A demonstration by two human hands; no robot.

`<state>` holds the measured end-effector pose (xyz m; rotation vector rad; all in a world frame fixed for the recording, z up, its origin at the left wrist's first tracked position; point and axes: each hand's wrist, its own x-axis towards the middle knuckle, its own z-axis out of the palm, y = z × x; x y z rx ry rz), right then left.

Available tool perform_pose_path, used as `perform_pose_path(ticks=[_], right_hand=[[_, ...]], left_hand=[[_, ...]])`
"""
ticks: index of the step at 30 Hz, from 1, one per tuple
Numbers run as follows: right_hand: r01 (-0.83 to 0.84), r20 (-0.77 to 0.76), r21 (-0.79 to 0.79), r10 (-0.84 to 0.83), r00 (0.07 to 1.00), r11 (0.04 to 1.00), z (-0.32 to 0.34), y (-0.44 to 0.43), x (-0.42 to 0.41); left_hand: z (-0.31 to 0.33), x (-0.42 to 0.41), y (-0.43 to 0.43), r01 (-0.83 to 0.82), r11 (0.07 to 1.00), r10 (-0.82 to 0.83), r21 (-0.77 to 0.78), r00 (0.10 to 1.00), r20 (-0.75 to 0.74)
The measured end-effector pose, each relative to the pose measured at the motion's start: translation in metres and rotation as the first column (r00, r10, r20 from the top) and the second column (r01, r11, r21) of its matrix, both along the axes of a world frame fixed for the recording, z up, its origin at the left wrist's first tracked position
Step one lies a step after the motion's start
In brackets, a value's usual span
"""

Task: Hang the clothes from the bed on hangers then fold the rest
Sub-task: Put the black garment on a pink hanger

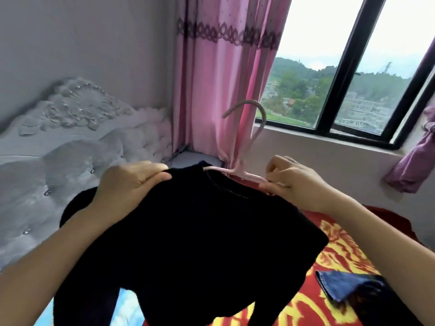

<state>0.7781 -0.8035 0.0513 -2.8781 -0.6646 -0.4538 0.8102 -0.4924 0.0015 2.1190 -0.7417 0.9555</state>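
A black top (188,243) hangs in front of me, held up above the bed. A pink hanger (244,137) pokes out of its neckline, hook upward against the curtain. My left hand (129,184) grips the top's left shoulder, thumb over the fabric. My right hand (294,182) pinches the bare right arm of the hanger, which lies outside the fabric. The hanger's left arm is hidden inside the top. A folded piece of blue denim (343,285) lies on the bed at the lower right.
The bed has a red and yellow patterned cover (341,245) and a white carved, tufted headboard (70,128) at the left. A pink curtain (223,67) hangs in the corner. A dark-framed window (341,74) fills the right wall, with a purple curtain (412,165) bunched beside it.
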Motion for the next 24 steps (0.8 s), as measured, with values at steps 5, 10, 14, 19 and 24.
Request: perform_pose_path(ticks=[5, 10, 14, 19, 24], right_hand=[[0.003, -0.034, 0.036, -0.002, 0.999, 0.999, 0.012, -0.012, -0.006], [-0.084, -0.036, 0.161, 0.091, 0.995, 0.983, 0.004, 0.002, 0.002], [-0.044, -0.12, 0.539, 0.128, 0.984, 0.841, -0.005, 0.027, 0.006], [-0.168, -0.066, 0.55, 0.243, 0.968, 0.818, 0.0, 0.047, 0.009], [-0.223, -0.172, 0.629, 0.413, 0.894, 0.745, -0.004, 0.031, 0.012]], left_hand=[[-0.009, 0.002, 0.032, -0.039, 0.998, 0.034, -0.049, 0.994, -0.1], [-0.01, -0.002, 0.041, -0.091, 0.995, 0.086, -0.044, 0.99, -0.11], [-0.004, -0.016, 0.041, -0.168, 0.986, 0.169, 0.013, 0.978, -0.126], [-0.001, -0.043, 0.059, -0.319, 0.947, 0.312, -0.028, 0.94, -0.136], [0.011, -0.083, 0.091, -0.489, 0.83, 0.482, -0.268, 0.871, -0.096]])
